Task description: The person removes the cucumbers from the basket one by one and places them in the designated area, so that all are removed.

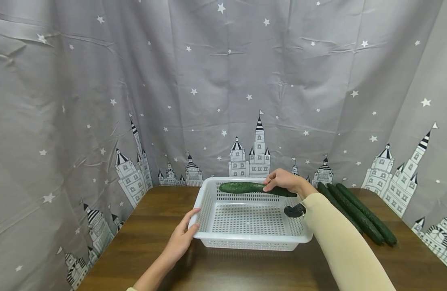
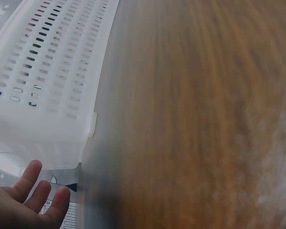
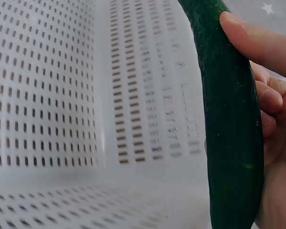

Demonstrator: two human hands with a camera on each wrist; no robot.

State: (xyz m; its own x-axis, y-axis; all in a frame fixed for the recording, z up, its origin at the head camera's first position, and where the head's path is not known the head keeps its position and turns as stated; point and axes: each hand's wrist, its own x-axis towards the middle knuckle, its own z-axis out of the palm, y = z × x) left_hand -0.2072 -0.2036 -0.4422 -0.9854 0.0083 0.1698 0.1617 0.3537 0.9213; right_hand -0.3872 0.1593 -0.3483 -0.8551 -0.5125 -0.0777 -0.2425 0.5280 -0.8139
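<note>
A white perforated plastic basket (image 1: 250,238) sits on the wooden table, its floor bare of produce. My right hand (image 1: 283,180) grips a long green cucumber (image 1: 241,187) around its middle, holding it crosswise by the basket's far wall. In the right wrist view the cucumber (image 3: 231,119) shows close up, with thumb and fingers around it and the perforated wall behind. My left hand (image 1: 181,234) holds the basket's left rim near the front corner, thumb on top. The left wrist view shows several fingers (image 2: 31,183) spread beneath the basket's corner; the grip itself is hidden there.
Three more cucumbers (image 1: 358,212) lie side by side on the table (image 1: 165,222) right of the basket, partly behind my right sleeve (image 1: 340,238). A grey curtain (image 1: 208,81) with stars and castles hangs behind the table's far edge. A black wrist device (image 1: 295,210) overlaps the basket's right side.
</note>
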